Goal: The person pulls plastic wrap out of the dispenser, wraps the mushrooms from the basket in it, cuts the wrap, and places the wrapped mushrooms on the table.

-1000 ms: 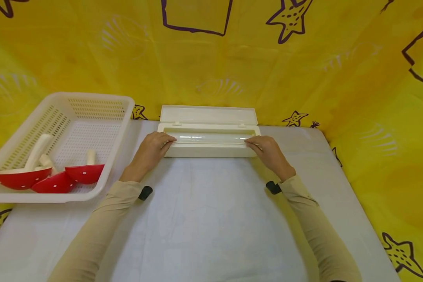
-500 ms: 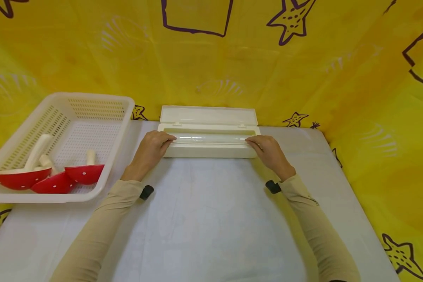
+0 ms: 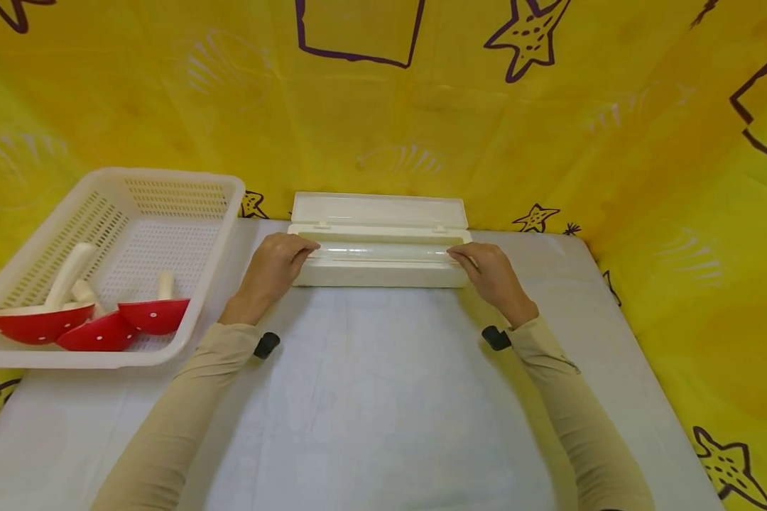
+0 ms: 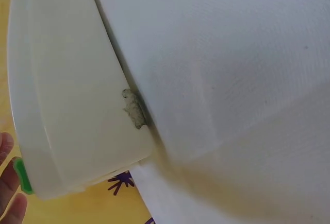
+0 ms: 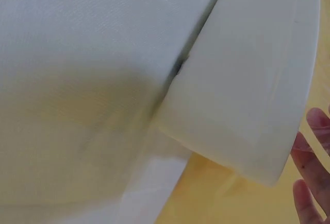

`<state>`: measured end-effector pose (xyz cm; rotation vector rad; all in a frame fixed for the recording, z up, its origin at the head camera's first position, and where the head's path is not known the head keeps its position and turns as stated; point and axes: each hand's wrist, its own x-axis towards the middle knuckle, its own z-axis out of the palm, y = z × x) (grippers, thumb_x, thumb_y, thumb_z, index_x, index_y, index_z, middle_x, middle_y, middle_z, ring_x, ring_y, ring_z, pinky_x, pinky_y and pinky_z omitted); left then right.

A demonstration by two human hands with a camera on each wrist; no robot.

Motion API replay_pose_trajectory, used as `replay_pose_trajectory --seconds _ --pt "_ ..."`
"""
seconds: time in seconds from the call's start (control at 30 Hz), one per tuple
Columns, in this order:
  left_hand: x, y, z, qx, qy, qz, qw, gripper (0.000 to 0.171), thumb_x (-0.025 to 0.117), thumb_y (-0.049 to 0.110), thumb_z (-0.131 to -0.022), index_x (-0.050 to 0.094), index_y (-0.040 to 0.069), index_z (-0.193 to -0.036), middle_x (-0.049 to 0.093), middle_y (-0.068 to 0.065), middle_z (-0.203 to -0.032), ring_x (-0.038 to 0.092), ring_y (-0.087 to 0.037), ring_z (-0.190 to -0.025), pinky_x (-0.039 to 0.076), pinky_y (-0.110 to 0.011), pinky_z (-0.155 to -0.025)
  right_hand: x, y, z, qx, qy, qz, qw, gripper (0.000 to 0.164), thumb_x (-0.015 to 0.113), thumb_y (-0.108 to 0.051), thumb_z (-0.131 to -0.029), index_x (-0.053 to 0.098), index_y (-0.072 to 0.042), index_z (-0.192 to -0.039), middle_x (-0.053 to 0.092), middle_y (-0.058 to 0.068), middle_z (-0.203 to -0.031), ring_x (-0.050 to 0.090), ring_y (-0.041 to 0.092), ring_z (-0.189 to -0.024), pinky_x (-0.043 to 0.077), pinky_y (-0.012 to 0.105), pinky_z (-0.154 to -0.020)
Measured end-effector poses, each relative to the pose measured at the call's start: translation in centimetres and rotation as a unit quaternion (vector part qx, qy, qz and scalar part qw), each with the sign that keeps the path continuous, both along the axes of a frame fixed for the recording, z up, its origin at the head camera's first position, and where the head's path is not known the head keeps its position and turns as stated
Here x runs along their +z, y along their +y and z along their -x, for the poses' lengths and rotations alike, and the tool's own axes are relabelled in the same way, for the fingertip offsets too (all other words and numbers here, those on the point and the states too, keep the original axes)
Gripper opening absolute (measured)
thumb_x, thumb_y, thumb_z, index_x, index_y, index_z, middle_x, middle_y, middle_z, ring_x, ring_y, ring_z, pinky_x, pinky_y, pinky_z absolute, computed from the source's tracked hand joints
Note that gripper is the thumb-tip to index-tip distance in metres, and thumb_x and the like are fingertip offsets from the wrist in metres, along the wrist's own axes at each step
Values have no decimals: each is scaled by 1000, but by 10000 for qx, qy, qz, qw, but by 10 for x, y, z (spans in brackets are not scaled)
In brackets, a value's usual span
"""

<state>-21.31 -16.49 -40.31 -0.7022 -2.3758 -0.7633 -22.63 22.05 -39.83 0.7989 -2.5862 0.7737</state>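
An open white box (image 3: 383, 275) stands near the far edge of the desk (image 3: 383, 397), its lid (image 3: 378, 210) tipped back before the yellow backdrop (image 3: 383, 106); clear film (image 3: 380, 252) lies as a roll lengthwise inside. At opposite ends of the box's front rim, the fingers of the left hand (image 3: 270, 273) and right hand (image 3: 495, 278) pinch the film. Pale desk surface extends between the forearms and rightward to the side edge; leftward, a basket (image 3: 102, 358) bounds the room beside the left hand

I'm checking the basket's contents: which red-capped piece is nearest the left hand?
The rightmost piece, toward the right side of the basket; the middle piece and leftmost piece lie farther from the left hand.
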Motion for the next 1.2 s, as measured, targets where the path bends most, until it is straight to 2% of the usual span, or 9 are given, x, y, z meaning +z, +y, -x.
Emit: replay_pose_trajectory --seconds 0.27,0.5,0.73,0.97,1.2 --pt "3 2 -1 80 -50 -89 9999 11 71 -3 -86 75 -2 -96 76 -16 -93 70 -36 -86 53 -49 -85 1 1 -1 -43 220 128 9997 16 67 -5 -92 74 3 -104 75 17 -96 71 33 -89 56 47 -84" --pt "11 5 -1 223 -26 -123 9997 11 69 -1 -89 75 -1 -97 76 -17 -95 69 -37 -88 54 -48 -84 6 0 -1 -70 446 367 9983 15 68 -2 -90 74 3 -103 75 18 -96 70 35 -89 55 47 -83" --pt "16 5 0 315 64 -183 9993 11 69 -2 -88 76 -2 -97 75 -18 -95 69 -38 -89 54 -49 -86 11 -2 0 -93 452 492 9977 16 69 -2 -90 74 3 -104 75 18 -97 70 34 -90 55 46 -84" --pt "21 6 -1 359 -64 -391 9986 12 70 -1 -88 76 -1 -98 75 -18 -98 68 -37 -95 53 -47 -91 16 -4 1 -142 498 599 9969 17 69 -1 -89 73 4 -105 75 19 -99 70 35 -92 55 47 -85" --pt "27 8 -2 380 -52 -625 9973 12 70 0 -89 76 -2 -99 76 -18 -97 68 -37 -95 53 -48 -89 22 -4 1 -179 590 698 9957 17 69 -3 -90 74 4 -104 75 19 -98 70 35 -92 56 46 -85"
